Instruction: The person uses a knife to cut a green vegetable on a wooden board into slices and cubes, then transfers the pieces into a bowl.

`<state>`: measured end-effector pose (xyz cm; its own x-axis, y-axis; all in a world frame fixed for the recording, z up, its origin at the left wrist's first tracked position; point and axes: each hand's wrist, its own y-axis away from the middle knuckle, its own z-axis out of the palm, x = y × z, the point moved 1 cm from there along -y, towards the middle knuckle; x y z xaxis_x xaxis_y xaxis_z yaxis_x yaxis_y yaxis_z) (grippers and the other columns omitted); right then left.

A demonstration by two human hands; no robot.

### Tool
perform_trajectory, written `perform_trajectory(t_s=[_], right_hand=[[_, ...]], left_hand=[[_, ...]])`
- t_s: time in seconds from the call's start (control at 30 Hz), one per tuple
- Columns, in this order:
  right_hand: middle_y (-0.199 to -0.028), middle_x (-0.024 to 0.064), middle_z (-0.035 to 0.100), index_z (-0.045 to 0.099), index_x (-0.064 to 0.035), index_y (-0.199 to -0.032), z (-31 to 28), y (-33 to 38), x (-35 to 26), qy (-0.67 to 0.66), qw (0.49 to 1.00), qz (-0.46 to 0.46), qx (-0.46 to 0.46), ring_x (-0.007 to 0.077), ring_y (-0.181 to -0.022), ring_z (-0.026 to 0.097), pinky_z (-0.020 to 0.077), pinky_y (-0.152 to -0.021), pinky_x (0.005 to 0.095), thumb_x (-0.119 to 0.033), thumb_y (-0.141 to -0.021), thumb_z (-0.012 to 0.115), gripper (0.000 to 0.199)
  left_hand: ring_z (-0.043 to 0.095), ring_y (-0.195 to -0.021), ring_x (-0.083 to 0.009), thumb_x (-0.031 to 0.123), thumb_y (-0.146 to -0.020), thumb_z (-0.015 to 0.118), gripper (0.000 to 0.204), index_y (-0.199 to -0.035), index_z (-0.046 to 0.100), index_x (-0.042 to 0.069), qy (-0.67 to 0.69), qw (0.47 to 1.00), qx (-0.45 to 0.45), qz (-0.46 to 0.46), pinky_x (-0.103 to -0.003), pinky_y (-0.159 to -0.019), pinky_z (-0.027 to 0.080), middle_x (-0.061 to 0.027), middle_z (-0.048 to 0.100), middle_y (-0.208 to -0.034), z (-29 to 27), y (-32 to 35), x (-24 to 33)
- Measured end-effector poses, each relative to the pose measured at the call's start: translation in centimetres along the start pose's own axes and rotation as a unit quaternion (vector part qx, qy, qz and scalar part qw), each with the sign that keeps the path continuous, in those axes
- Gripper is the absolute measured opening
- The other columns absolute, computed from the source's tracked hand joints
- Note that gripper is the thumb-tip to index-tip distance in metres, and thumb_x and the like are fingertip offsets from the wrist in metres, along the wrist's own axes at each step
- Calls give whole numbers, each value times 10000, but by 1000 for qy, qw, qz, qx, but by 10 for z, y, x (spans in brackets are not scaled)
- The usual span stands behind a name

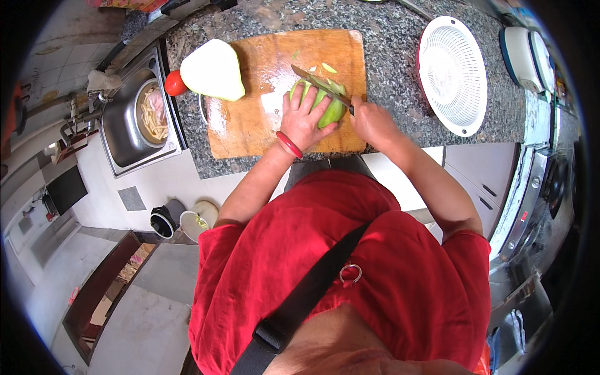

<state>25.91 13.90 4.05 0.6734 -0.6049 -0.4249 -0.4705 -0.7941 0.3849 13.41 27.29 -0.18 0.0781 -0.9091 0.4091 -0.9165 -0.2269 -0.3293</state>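
On the wooden cutting board (250,134) lies a green gourd piece (336,113), partly sliced. My left hand (303,120), a red bracelet at its wrist, presses it down with the fingers spread over its top. My right hand (375,122) is closed around the dark handle of a kitchen knife (310,78). The blade points to the far left and rests against the gourd's far side, just beyond my left fingertips. Thin green slices (329,68) lie beyond the blade. At the board's left edge sits a larger, pear-shaped pale gourd piece (214,70).
A red tomato (175,83) sits beside the pale gourd piece. Farther left, a steel sink (119,134) holds a metal bowl (141,119) with pale strips and pinkish food. A white colander (453,78) stands right on the granite counter (394,56). Bins (199,220) stand on the floor.
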Motion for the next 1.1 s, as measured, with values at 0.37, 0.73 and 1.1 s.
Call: perform_trajectory(t_s=[0.37, 0.73, 1.1], right_hand=[[-757, 244, 623, 478, 22, -951, -29, 49, -3, -20, 999, 3, -45, 408, -734, 618, 491, -663, 489, -131, -827, 549, 209], [-765, 265, 616, 483, 29, -969, 5, 6, 8, -9, 999, 32, -34, 429, -749, 611, 489, -676, 499, -144, -833, 538, 227], [-749, 262, 607, 461, 34, -945, -33, 51, -6, -33, 998, 12, -51, 431, -750, 602, 476, -672, 503, -123, -813, 578, 236]], left_hand=[[441, -1109, -389, 368, -548, 797, 541, -997, 634, 114, -2, 1000, 13, 9, -512, -895, 375, -166, 508, -1132, -2, 1, 0], [443, -1113, -390, 348, -536, 804, 581, -1040, 631, 117, 11, 1000, 18, 15, -510, -880, 386, -160, 506, -1140, -3, -1, 2], [442, -1115, -397, 337, -529, 806, 544, -978, 636, 83, 19, 999, 28, 20, -502, -882, 395, -169, 507, -1112, -6, -2, -1]])
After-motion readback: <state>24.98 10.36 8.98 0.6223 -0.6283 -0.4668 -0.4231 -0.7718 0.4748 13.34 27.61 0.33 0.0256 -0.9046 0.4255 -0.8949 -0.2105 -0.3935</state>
